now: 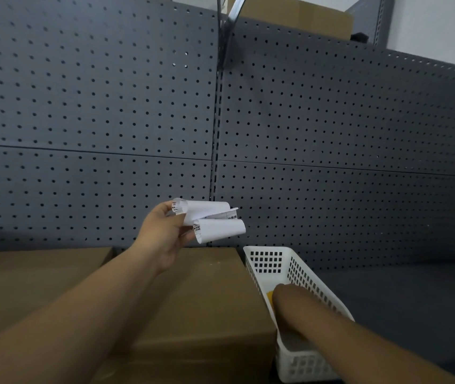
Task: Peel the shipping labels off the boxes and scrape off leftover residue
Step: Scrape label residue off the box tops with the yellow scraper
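Note:
My left hand (165, 234) is raised above the cardboard boxes and pinches curled white shipping labels (215, 220), peeled and rolled up. A brown box (207, 300) lies below it, its top bare. Another brown box (27, 275) sits to its left. My right hand (290, 297) reaches down into a white perforated basket (265, 261) beside the box. Something yellow (269, 296) shows just under the fingers. The basket wall hides the fingertips, so I cannot tell whether they grip it.
A dark grey pegboard wall (331, 134) stands right behind the boxes. The dark shelf surface (400, 295) extends to the right of the basket. Another cardboard box (298, 18) sits on top, above the pegboard.

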The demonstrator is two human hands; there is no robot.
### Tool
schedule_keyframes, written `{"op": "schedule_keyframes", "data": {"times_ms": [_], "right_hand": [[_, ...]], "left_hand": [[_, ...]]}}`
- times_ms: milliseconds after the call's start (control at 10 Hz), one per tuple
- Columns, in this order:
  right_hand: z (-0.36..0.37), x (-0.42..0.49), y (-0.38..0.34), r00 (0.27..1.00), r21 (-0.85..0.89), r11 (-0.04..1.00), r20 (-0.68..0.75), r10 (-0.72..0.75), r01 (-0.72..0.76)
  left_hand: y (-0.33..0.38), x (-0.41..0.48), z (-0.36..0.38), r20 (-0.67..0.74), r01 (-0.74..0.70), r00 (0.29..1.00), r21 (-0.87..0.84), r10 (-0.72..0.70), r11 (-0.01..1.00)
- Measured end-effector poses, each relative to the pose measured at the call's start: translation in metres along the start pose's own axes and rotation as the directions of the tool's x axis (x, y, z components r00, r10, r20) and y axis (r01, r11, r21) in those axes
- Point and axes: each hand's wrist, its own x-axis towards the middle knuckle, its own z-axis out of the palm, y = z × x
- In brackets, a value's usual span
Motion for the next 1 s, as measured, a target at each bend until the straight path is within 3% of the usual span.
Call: {"op": "schedule_keyframes", "data": {"times_ms": [100,200,500,700,1000], "right_hand": [[-0.009,0.012,-0.003,0.941,-0.182,0.972,0.276,0.195,-0.148],[-0.009,0.017,-0.006,0.906,-0.194,0.963,0.346,0.246,-0.188],[-0.041,0.005,0.006,0.993,0.014,0.993,0.039,0.115,-0.115],[-0.083,-0.021,-0.016,0.987,0.109,0.994,-0.154,0.042,-0.026],[-0.1,-0.052,-0.142,0.935,0.188,0.939,-0.265,-0.234,0.288]], "left_hand": [[0.002,-0.003,0.0,0.007,-0.007,1.0,0.004,0.007,1.0],[0.004,-0.008,-0.002,-0.011,-0.008,1.0,0.014,0.008,1.0],[0.018,-0.035,-0.017,-0.079,-0.021,0.997,0.063,0.026,0.998],[0.03,-0.052,-0.055,-0.191,-0.033,0.98,0.096,0.051,0.995],[0.09,-0.095,-0.146,-0.304,-0.117,0.941,0.123,0.149,0.986]]}}
